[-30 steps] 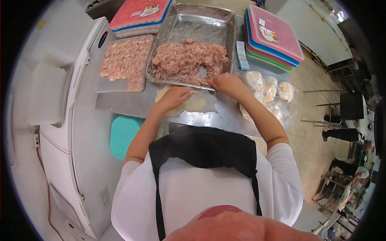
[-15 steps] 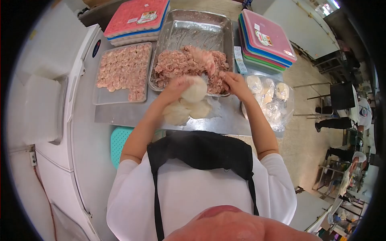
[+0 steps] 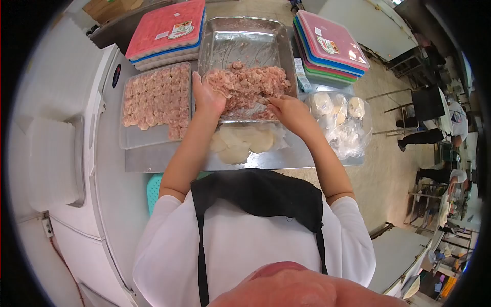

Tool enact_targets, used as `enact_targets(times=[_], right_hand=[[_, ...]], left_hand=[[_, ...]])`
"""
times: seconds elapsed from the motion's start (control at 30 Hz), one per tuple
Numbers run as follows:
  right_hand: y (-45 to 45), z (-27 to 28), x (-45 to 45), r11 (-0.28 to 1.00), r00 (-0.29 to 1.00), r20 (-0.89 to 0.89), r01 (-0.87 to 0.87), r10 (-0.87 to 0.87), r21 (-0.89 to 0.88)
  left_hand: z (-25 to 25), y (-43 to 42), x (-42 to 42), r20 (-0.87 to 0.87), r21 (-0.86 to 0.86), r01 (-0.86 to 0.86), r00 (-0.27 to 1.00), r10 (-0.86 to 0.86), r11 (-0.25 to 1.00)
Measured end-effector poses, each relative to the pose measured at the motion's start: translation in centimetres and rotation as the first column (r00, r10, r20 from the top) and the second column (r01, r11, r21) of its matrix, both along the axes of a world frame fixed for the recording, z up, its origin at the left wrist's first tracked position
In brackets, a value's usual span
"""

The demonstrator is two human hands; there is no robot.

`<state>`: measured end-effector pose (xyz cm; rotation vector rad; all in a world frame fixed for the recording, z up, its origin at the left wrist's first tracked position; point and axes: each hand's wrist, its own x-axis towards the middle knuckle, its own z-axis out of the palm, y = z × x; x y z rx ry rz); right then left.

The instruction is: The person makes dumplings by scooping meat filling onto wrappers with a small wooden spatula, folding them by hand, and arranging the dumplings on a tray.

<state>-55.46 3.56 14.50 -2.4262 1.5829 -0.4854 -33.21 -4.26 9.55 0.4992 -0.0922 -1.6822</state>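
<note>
A large metal pan (image 3: 245, 23) holds a heap of raw minced meat (image 3: 250, 79). My left hand (image 3: 208, 102) is raised at the pan's near left side, fingers pointing up. A pale dough wrapper seems to lie in its palm against the meat, mostly hidden. My right hand (image 3: 287, 111) is closed at the pan's near right corner, its fingertips at the meat; they pinch a thin tool whose kind I cannot make out. Below the pan, several round dough wrappers (image 3: 235, 154) lie overlapping on plastic on the metal table (image 3: 169, 159).
To the left, a clear tray (image 3: 148, 137) carries rows of filled dumplings (image 3: 156, 97). Stacks of lidded trays stand behind, one left (image 3: 166, 30) and one right (image 3: 335, 43). Bagged dough wrappers (image 3: 340, 120) lie at the right. A white fridge (image 3: 115, 169) borders the left; people work far right.
My left hand has moved up and left, taking the round wrapper from above the wrapper pile to the pan's side. My right hand has shifted slightly left and down. The meat heap looks more spread.
</note>
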Motion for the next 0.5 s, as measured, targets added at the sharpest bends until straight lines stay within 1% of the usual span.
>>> enact_targets(times=[0.03, 0.07, 0.1, 0.13, 0.2, 0.23, 0.3, 0.33, 0.37, 0.43, 0.5], right_hand=[[0.1, 0.1, 0.4, 0.998, 0.999, 0.047, -0.011, 0.014, -0.058], [0.1, 0.0, 1.0, 0.993, 0.995, 0.091, -0.019, 0.03, -0.117], [0.3, 0.0, 1.3, 0.984, 0.99, 0.133, -0.026, 0.05, -0.175], [0.1, 0.1, 1.0, 0.994, 0.999, 0.039, -0.02, 0.025, -0.107], [-0.7, 0.5, 0.4, 1.0, 0.988, -0.156, 0.004, 0.0, 0.028], [-0.5, 2.3, 0.5, 1.0, 0.987, -0.16, -0.001, 0.0, -0.003], [1.1, 5.2, 1.0, 0.999, 0.988, -0.155, 0.003, -0.011, -0.052], [0.9, 4.1, 1.2, 0.997, 0.994, -0.109, -0.023, 0.016, -0.067], [0.4, 2.0, 1.5, 0.995, 0.997, -0.063, -0.048, 0.043, -0.084], [-0.4, 1.7, 1.2, 0.989, 0.994, -0.008, -0.107, 0.106, -0.104], [-1.5, 2.7, -0.4, 0.975, 0.981, 0.007, -0.191, 0.193, -0.111]], left_hand=[[0.1, 0.0, -0.2, 0.047, 0.062, -0.04, 0.998, 0.037, 0.997], [0.2, 0.1, -0.5, 0.049, 0.058, -0.007, 0.999, 0.005, 0.998], [1.5, 0.7, -0.8, 0.051, 0.055, 0.024, 0.998, -0.027, 0.998], [2.5, 1.2, -1.0, 0.053, 0.054, 0.054, 0.997, -0.057, 0.997], [3.4, 1.6, -0.8, 0.094, 0.139, 0.05, 0.994, -0.063, 0.989], [3.7, 1.4, -0.7, 0.109, 0.172, 0.036, 0.993, -0.055, 0.984], [3.5, 1.1, -0.7, 0.081, 0.099, 0.076, 0.993, -0.085, 0.992], [3.5, 1.1, -0.8, 0.069, 0.065, 0.098, 0.992, -0.102, 0.993], [3.5, 1.1, -0.9, 0.077, 0.068, 0.072, 0.994, -0.077, 0.995], [4.8, 1.2, -1.3, 0.088, 0.072, 0.015, 0.996, -0.021, 0.997], [3.9, 1.3, -0.3, -0.089, 0.083, 0.025, 0.996, -0.018, 0.996]])
